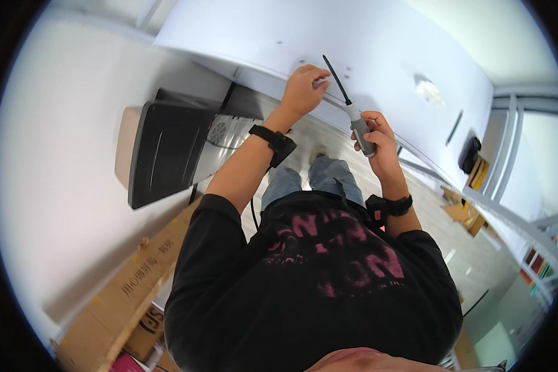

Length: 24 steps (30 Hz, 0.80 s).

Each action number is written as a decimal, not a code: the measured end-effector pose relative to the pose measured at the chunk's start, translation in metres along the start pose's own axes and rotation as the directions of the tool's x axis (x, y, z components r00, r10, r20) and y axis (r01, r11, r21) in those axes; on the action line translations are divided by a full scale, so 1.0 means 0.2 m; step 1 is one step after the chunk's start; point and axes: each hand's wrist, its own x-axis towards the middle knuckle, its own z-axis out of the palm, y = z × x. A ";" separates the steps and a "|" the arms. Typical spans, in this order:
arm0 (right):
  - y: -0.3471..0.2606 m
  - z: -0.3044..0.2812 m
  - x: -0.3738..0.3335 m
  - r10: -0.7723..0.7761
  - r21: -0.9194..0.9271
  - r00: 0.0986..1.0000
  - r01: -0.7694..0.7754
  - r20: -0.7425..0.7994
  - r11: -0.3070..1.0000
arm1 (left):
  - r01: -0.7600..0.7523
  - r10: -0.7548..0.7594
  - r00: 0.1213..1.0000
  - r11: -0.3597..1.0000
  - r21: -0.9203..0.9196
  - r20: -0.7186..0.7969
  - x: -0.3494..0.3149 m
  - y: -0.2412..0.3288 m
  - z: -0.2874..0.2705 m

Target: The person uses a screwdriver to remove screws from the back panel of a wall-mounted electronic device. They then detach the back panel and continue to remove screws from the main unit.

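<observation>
My right hand (379, 137) is closed around the grey handle of a screwdriver (361, 130). Its long black shaft points up and to the left, over the near edge of the white table (229, 31). Just left of the shaft, my left hand (305, 88) is at the table edge, its fingers loosely bent and the thumb apart from them. I see nothing between those fingers, though the palm side is partly hidden. Several tiny dark pieces, perhaps screws (348, 72), lie on the white surface beyond my hands.
On the table's right side lie a clear plastic piece (429, 92), a thin dark stick (454, 128) and a black item (470, 156). A black-panelled computer case (170, 155) stands at the left, above a long cardboard box (124, 279). Metal shelving (508, 149) rises at the right.
</observation>
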 end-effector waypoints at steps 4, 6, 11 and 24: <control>0.07 0.25 0.10 0.099 -0.103 0.983 -0.083 0.156 0.991 | 0.185 -0.192 0.979 0.977 -0.104 -0.064 -0.24 -0.04 -0.31; 0.14 0.38 0.15 0.188 -0.159 0.947 -0.150 0.261 0.976 | 0.328 -0.381 0.919 0.881 -0.341 -0.098 -0.43 -0.09 -0.49; 0.48 0.79 0.20 0.393 -0.314 0.819 -0.275 0.419 0.909 | 0.288 -0.646 0.728 0.591 -0.754 -0.228 -0.94 -0.13 -1.00; 1.07 1.61 -0.30 0.643 -0.442 0.526 -0.467 0.556 0.765 | 0.006 -0.719 0.561 0.499 -0.867 -0.410 -1.80 -0.16 -1.64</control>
